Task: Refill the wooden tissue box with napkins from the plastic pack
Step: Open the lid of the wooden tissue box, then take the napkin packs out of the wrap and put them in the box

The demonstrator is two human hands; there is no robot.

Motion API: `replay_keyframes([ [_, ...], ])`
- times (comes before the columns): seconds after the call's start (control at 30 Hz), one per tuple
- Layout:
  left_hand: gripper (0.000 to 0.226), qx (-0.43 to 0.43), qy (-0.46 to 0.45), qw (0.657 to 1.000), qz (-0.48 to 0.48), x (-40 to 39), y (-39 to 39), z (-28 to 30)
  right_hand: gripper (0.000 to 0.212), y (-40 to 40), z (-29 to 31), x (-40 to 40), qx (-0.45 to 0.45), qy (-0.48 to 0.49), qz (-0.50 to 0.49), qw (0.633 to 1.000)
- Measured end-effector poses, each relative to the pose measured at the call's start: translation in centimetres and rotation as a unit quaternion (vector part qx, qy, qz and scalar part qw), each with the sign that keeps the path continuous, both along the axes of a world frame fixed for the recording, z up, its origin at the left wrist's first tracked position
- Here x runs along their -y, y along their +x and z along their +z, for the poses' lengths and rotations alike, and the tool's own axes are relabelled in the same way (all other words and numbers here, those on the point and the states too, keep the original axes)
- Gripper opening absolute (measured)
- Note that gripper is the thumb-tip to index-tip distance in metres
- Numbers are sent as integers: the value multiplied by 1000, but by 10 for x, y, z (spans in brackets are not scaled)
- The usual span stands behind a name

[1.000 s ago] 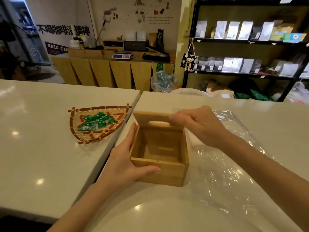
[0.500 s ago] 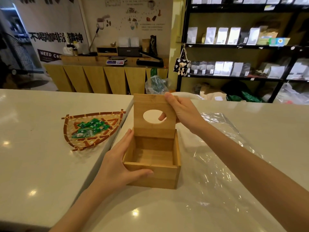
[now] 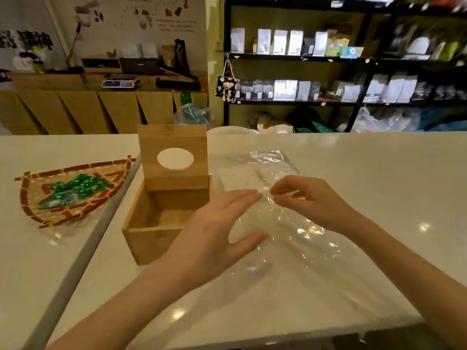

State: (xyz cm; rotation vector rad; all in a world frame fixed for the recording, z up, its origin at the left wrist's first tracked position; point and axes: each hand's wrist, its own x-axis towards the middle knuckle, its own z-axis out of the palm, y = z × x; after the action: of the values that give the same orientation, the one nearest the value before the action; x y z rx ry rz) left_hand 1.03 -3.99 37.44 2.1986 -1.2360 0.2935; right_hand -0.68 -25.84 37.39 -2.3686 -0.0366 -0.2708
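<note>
Head view: the box (image 3: 161, 218) is seen on the white counter (image 3: 366, 178), left of centre, with its hinged lid (image 3: 174, 157) stood upright at the far side and an oval hole cut through that lid. Its inside is bare wood; nothing is seen in it. Just to the right of the box, the pack (image 3: 278, 223) of clear plastic is spread flat across the counter, crinkled and shiny, and a white stack of napkins (image 3: 240, 180) is seen inside it at the far end, close beside the lid. The left hand (image 3: 219, 238) is held over the near-left part of the pack, fingers straight and spread, thumb out, gripping nothing; whether the palm presses on the plastic cannot be told. The right hand (image 3: 310, 200) is placed over the pack beyond it, with fingertips curled and pinched at a fold of the film. On the neighbouring counter to the left, well apart from the box, a woven tray (image 3: 32, 195) is set, and green packets (image 3: 73, 190) are piled in it. Dark shelves (image 3: 328, 102) with pouches are seen behind.
</note>
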Motion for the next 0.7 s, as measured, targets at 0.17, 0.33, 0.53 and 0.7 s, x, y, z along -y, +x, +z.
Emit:
replay_keyframes([
  [0.17, 69, -39, 71, 997, -17, 38, 0, -42, 59, -39, -31, 15, -64, -156, 40, 985],
  [0.33, 69, -51, 201, 977, 44, 50, 7, -57, 65, -53, -55, 23, -84, -235, 58, 967],
  [0.53, 75, 0, 220, 974, 60, 56, 8, -55, 62, -66, -59, 47, -126, -216, 59, 966],
  [0.7, 87, -22, 184, 983, -11, 72, 1, -55, 62, -76, -50, 74, -164, -160, 53, 972],
])
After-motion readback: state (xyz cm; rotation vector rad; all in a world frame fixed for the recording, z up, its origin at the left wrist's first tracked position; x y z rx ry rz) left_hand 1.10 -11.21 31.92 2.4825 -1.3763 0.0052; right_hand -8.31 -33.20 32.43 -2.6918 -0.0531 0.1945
